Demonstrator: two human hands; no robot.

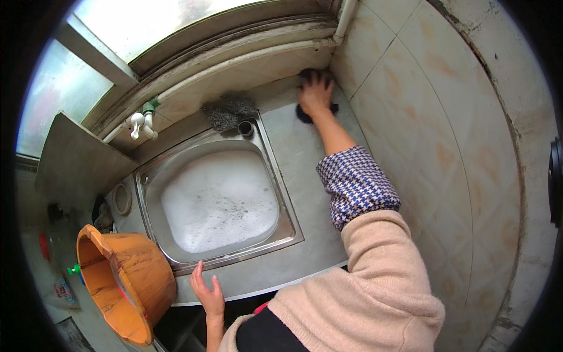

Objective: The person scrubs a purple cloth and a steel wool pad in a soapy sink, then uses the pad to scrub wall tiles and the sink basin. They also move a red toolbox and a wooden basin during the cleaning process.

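Observation:
My right hand (315, 94) presses a dark cloth (304, 115) flat on the grey countertop (303, 163), in the back corner by the tiled wall. Its fingers are spread over the cloth. Near the counter's front edge, my left hand (207, 288) is raised with its fingers apart and holds nothing. Between the hands, a stainless steel sink (288, 220) is set into the counter. White suds (215, 198) with dark specks fill much of its basin.
An orange plastic basin (145, 264) lies tipped on its side at the left. Behind the sink are a dark mesh-like clump (226, 110) and a short round pipe end (245, 128). A white tap (137, 123) juts from the wall pipe. Tiled wall (413, 132) rises on the right.

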